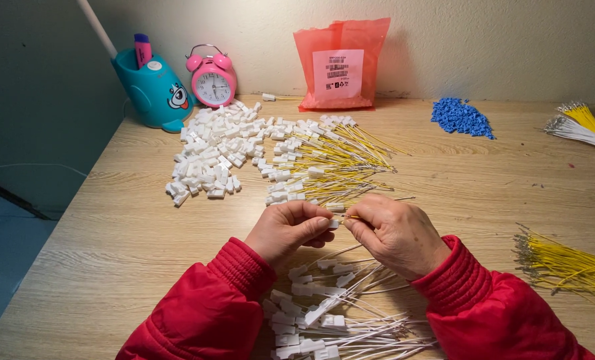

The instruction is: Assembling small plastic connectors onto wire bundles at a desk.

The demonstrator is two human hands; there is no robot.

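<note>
Small white connector (333, 225) pinched in the left hand (288, 231), near centre of the wooden tabletop (111, 247); right hand (397, 233) closed on a thin yellow wire (355, 217) meeting it. Loose white connectors (211, 157) lie farther left; pale wall (477, 40) behind.

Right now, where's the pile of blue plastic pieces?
In the head view, the pile of blue pieces lies on the far right of the table, just right of the red bag against the wall.
</note>
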